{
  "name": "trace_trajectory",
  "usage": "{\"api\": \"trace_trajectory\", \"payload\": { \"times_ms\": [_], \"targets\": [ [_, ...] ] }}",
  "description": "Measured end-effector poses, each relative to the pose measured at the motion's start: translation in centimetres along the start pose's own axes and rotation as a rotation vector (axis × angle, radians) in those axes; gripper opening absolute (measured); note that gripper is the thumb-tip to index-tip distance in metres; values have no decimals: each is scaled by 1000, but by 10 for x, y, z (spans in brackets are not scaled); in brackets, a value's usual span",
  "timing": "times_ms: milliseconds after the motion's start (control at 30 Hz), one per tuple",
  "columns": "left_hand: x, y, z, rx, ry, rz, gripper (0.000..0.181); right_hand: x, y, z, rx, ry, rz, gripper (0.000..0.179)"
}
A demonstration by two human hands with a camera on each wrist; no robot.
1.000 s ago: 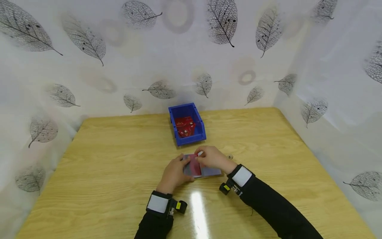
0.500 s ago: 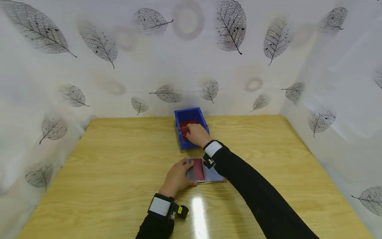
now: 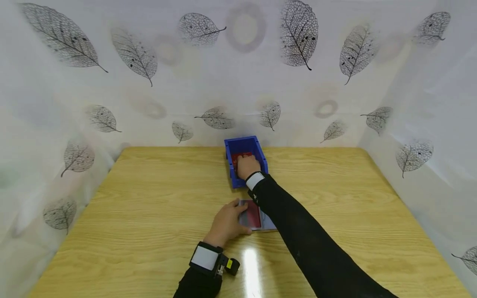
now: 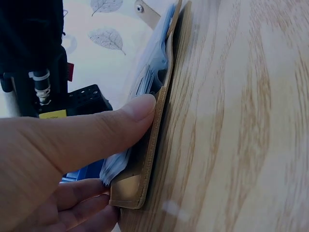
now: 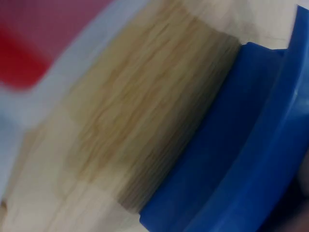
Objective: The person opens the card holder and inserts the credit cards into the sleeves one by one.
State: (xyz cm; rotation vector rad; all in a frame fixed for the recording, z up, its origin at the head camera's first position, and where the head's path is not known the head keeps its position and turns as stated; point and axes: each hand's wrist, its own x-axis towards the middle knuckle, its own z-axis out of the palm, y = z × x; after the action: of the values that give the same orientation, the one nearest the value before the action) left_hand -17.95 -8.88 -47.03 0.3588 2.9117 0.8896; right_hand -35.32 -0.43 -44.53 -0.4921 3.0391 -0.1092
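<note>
My left hand (image 3: 225, 223) grips the left end of an open card holder (image 3: 268, 223) on the table. In the left wrist view its thumb presses the tan leather cover (image 4: 130, 186), with the other fingers at the far corner and clear plastic sleeves (image 4: 118, 164) fanned between. A red card (image 3: 254, 214) lies in one sleeve. My right hand (image 3: 247, 166) reaches into a blue bin (image 3: 243, 143), fingers down at the red cards (image 3: 234, 159) there. I cannot tell whether it holds one. The right wrist view shows mostly the bin's front wall (image 5: 207, 159).
The bin stands near the back edge of the wooden table (image 3: 167, 186), just beyond the card holder. My right sleeve (image 3: 298, 227) covers the holder's right part. A leaf-printed white curtain (image 3: 238, 82) encloses the back and sides.
My right hand has left the card holder and gone forward into the bin, then a little deeper. The red card now lies further inside its sleeve. My left hand keeps its grip.
</note>
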Motion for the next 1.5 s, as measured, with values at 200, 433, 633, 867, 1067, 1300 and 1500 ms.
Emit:
{"api": "trace_trajectory", "payload": {
  "times_ms": [200, 433, 633, 867, 1067, 1300, 1500],
  "targets": [
    [0, 2, 0, 4, 10, 2, 76, 0, 4, 0, -73, 85, -40, 23],
    [0, 0, 3, 11, 29, 10, 75, -3, 5, -5, -195, 77, -177, 16],
    [1, 0, 6, 9, 40, 26, 75, -7, 6, -6, -234, 78, -155, 18],
    [1, 1, 7, -1, 17, 4, 74, -17, 16, -17, -12, 133, -46, 14],
    [2, 1, 1, 17, -8, -27, 74, -40, 29, -43, 314, 213, -93, 18],
    [4, 2, -2, -29, -56, -48, 75, -93, 59, -55, 844, 170, -51, 18],
    [4, 21, -8, -313, 180, -13, 51, -142, 82, -47, 1184, -1, -33, 15]
  ]
}}
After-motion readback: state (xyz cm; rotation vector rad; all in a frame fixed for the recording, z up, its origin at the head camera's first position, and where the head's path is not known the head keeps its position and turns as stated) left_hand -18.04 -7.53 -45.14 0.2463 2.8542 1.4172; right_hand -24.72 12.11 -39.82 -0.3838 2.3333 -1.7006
